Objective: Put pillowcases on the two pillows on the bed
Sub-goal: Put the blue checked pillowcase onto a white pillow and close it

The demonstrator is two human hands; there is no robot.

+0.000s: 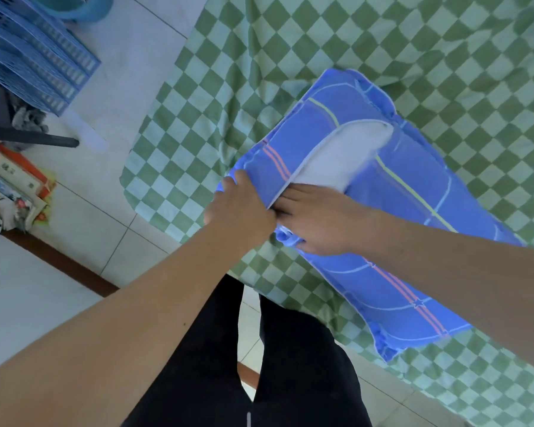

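On the bed [321, 41], near its edge, the pillow [342, 158] is mostly inside the blue pillowcase [413, 241], with white showing through the slit. My left hand [244, 208] grips the flap; my right hand [318, 220] has fingers tucked inside, so I can't tell their state. No second pillow in sight.

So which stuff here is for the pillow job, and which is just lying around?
For the job: blue plaid pillowcase, white pillow showing in its opening, green checked bedsheet, both hands, left and right.

Just lying about: blue plastic crates, teal plastic basin, stacked books.
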